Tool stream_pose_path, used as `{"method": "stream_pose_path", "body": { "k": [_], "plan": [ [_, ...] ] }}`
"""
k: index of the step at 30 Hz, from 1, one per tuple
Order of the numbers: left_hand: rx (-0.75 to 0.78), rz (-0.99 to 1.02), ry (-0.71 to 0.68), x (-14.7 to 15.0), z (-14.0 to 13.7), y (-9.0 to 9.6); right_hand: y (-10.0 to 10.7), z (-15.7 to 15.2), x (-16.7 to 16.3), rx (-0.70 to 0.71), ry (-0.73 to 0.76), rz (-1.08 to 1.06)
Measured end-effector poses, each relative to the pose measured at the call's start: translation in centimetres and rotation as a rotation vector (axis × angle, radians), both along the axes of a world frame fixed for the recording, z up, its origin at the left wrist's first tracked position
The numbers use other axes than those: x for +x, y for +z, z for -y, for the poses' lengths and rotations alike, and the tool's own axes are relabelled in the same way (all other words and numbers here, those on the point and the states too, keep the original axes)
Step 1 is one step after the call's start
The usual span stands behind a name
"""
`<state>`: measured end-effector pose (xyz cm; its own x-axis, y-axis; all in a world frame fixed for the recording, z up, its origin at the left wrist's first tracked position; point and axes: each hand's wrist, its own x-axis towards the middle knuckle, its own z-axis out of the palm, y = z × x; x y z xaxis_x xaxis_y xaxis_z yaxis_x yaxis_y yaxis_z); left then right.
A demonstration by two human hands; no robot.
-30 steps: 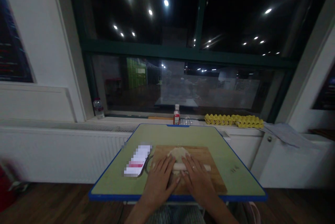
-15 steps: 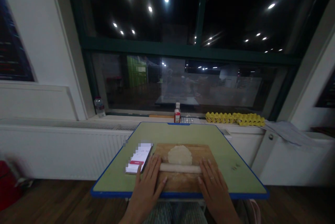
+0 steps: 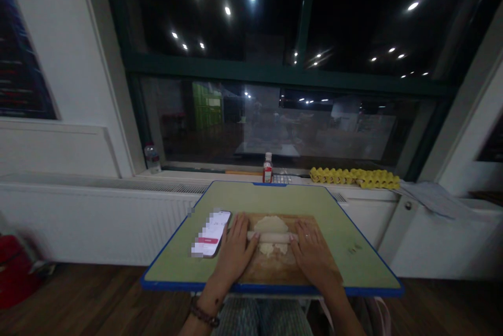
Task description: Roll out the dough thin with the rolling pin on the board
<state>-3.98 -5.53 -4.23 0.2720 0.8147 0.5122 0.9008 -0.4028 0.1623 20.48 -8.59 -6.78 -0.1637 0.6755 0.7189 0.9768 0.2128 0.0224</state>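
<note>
A pale rolling pin (image 3: 272, 237) lies across a flat round of dough (image 3: 269, 224) on a wooden board (image 3: 275, 269). My left hand (image 3: 236, 249) rests palm down on the pin's left end, fingers stretched forward. My right hand (image 3: 312, 252) presses flat on the pin's right end in the same way. The dough shows both beyond the pin and just in front of it. The board sits on a green table with a blue rim (image 3: 353, 257).
A phone (image 3: 212, 232) lies on the table left of the board. On the window sill behind stand a small red bottle (image 3: 268, 168), a yellow egg tray (image 3: 353, 178) and a water bottle (image 3: 152, 158). A white radiator runs below the sill.
The pin sat in front of the dough half a second ago; now it has rolled away from me onto the dough, with both hands following it forward.
</note>
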Motion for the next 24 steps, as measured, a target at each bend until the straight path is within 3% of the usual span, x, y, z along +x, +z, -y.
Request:
{"method": "stream_pose_path", "body": {
  "k": [6,9,13,18,24],
  "plan": [
    [0.162,-0.01,0.021,-0.5,3.6,-2.2,-0.7,2.8,0.0,0.002,-0.062,0.021],
    [0.25,-0.044,0.018,-0.9,6.7,-2.9,-1.2,6.0,0.0,0.119,-0.018,0.111],
    [0.288,-0.066,0.04,-0.8,8.5,-3.2,-1.0,8.0,0.2,0.131,0.031,0.212],
    [0.269,-0.059,0.03,-0.2,5.0,-3.0,-0.5,4.9,-0.1,0.119,-0.067,0.149],
    [0.042,-0.039,0.076,1.1,-0.3,0.2,2.0,-0.2,-0.7,-0.049,-0.103,0.122]
  ]
}}
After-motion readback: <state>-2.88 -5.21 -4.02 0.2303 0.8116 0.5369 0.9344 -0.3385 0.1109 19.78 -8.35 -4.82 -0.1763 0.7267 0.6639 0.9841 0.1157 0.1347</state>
